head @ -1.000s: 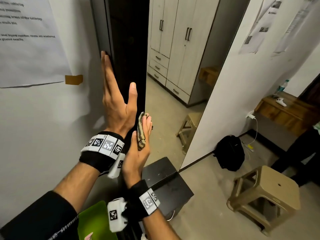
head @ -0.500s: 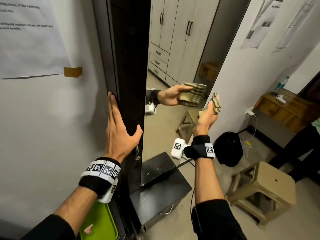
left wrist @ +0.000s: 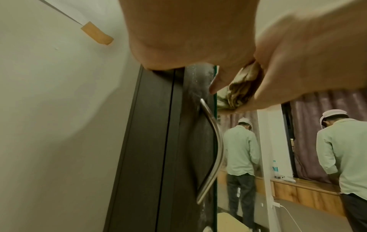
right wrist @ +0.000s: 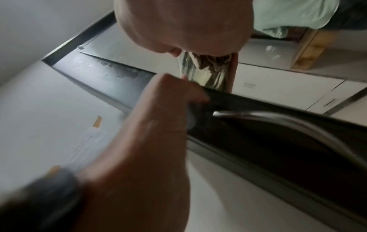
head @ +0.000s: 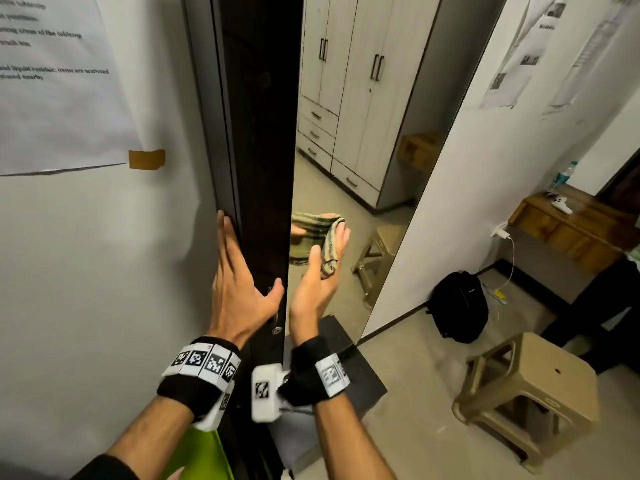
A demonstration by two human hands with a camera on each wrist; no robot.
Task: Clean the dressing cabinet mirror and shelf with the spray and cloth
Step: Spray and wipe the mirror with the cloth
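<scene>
Wall (head: 86, 271): white, left of frame, paper sheet (head: 52, 81) taped on with a tan tape tab (head: 147, 159).

Cabinet (head: 256, 133): dark, tall, edge-on to the head view. Mirror (head: 363, 150) on its door face, reflecting a white wardrobe with drawers and floor. Curved metal handle (left wrist: 212, 150) on the dark edge, just beside the mirror's edge. Dusty/smeared streaks on the dark edge near the handle's upper end, seen in the left wrist view.

Dark shelf (head: 349, 382) sticks out at the cabinet base, below the right wrist.

Floor: tan plastic stool (head: 533, 396) at right, black backpack (head: 460, 306) against the far wall. Wooden tabletop (head: 571, 223) on the far right carries a water bottle (head: 562, 174) and a white controller-like item (head: 561, 205). Second person in a light shirt (left wrist: 341, 150) stands at that tabletop.

Green item (head: 204, 455) at bottom edge under the left forearm; can't tell what it is.

Left hand (head: 239, 289): fingers straight and flat along the cabinet's side edge, pointing up, thumb spread toward the handle. Holds nothing.

Right hand (head: 318, 268): raised at the mirror's left edge, fingers curled round the cloth (head: 329, 247), pressing it to the glass.

Cloth: folded, olive-striped, bunched in the right palm, against the mirror just right of the handle; its reflection shows beside it.
</scene>
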